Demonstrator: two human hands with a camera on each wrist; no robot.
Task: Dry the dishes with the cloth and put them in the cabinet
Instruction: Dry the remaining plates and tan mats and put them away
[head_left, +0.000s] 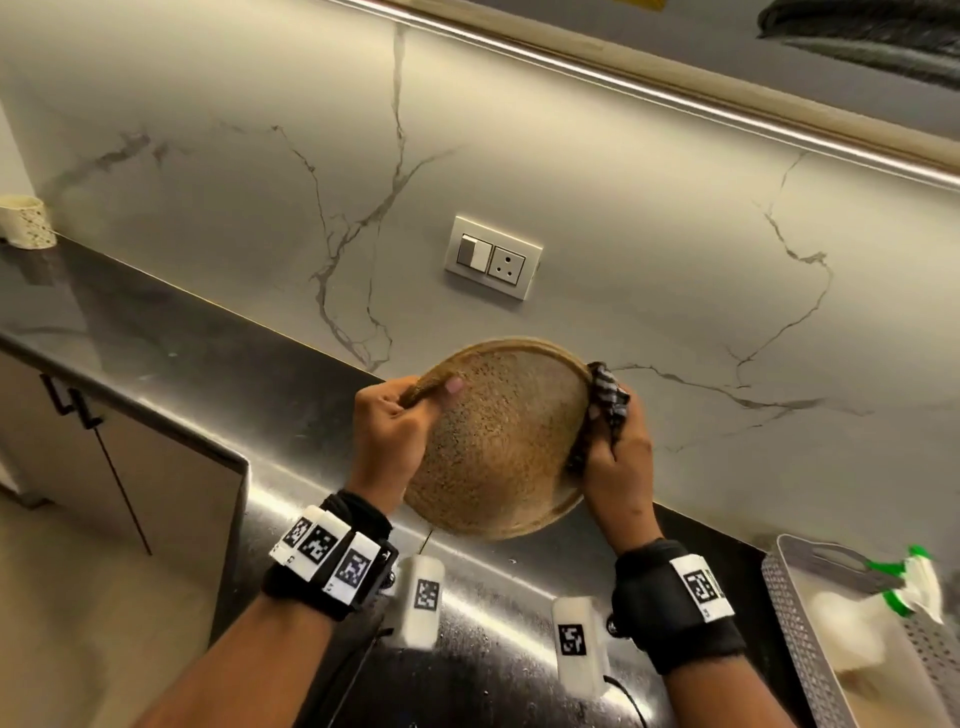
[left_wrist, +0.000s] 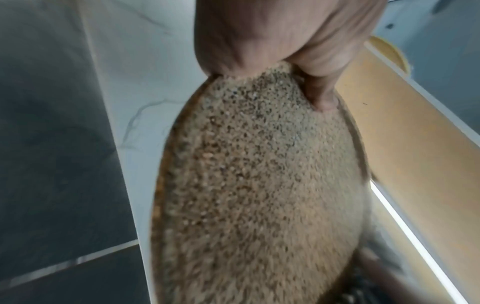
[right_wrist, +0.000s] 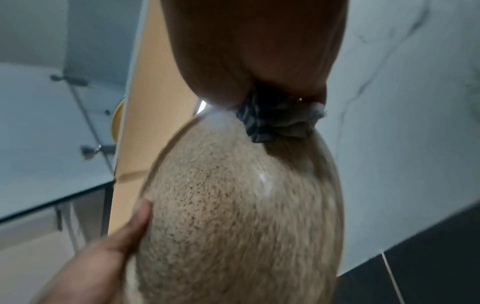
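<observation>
A round speckled brown plate (head_left: 498, 441) is held tilted above the dark counter, its face toward me. My left hand (head_left: 400, 421) grips its left rim, thumb across the face. My right hand (head_left: 613, 447) holds a dark checked cloth (head_left: 605, 402) bunched over the plate's right rim. In the left wrist view the plate (left_wrist: 259, 185) fills the frame below my left hand (left_wrist: 280, 41). In the right wrist view my right hand (right_wrist: 257, 51) pinches the cloth (right_wrist: 278, 121) on the plate (right_wrist: 239, 226); the fingers behind the cloth are hidden.
A grey perforated basket (head_left: 810, 639) with a white and green item stands at the right on the black counter (head_left: 182, 343). A pale cup (head_left: 26, 221) sits far left. A switch and socket plate (head_left: 493, 257) is on the marble wall. Lower cabinet doors (head_left: 119, 457) lie to the left.
</observation>
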